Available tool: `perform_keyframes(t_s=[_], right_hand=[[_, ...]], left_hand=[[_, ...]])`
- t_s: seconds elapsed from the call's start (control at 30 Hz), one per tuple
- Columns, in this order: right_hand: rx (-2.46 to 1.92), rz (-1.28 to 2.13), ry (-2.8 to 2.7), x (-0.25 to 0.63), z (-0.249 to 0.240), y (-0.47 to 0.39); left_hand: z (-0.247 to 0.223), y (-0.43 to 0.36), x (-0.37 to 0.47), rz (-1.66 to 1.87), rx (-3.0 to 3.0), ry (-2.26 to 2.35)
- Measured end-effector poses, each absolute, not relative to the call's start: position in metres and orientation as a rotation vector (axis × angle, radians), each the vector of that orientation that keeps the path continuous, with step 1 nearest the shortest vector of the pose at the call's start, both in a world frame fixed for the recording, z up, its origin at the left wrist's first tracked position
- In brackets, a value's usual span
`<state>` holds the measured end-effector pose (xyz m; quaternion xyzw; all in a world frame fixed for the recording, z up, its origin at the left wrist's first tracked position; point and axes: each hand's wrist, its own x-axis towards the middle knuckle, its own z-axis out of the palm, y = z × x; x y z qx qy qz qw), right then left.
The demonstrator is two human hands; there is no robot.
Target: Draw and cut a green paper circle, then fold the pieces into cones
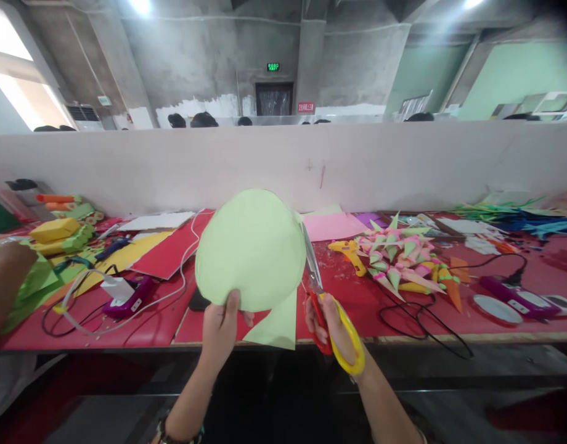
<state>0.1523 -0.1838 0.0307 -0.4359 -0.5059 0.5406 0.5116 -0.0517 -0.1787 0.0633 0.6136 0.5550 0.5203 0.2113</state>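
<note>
At the far left, a co-worker's arm [4, 277] extends over green paper [36, 280]. Beside it stands a yellow block [57, 230], and nearer the front edge of the red table [156, 333] a purple power strip [134, 299] carries a white plug [118, 288], its position apparently chosen to keep power within reach. A red sheet [166, 251] lies flat to its right.

At centre, the left hand [222, 324] grasps a pale green disc [251, 253] by its lower edge, thumb across the front face. This hold appears meant to keep the disc upright and its right-hand rim free for the blades. A pointed piece of like-coloured paper [280, 324] hangs beneath the lower right; whether it is joined to the disc cannot be determined from this view.

The right hand [332, 320] grips scissors [315, 282] by their red and yellow handles, blades directed up and away from the body alongside the disc's right edge. The disc therefore sits directly above the left hand and up and to the left of the right hand.

Further right, a yellow glue gun [349, 250] rests against paper flowers [399, 253], set well aside from the cutting position. A white lid [498, 309] lies near the front edge.
</note>
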Motion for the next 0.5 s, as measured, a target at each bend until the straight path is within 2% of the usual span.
perform_keyframes(t_s=[0.27,0.5], right_hand=[[-1.076,1.296,-1.241,0.152,0.029,-0.183],[-0.979,1.31,-1.39,0.16,0.03,-0.184]], left_hand=[[0.063,-0.177,-0.053,1.409,1.693,1.509],[0.064,-0.167,-0.065,1.578,1.514,1.572]])
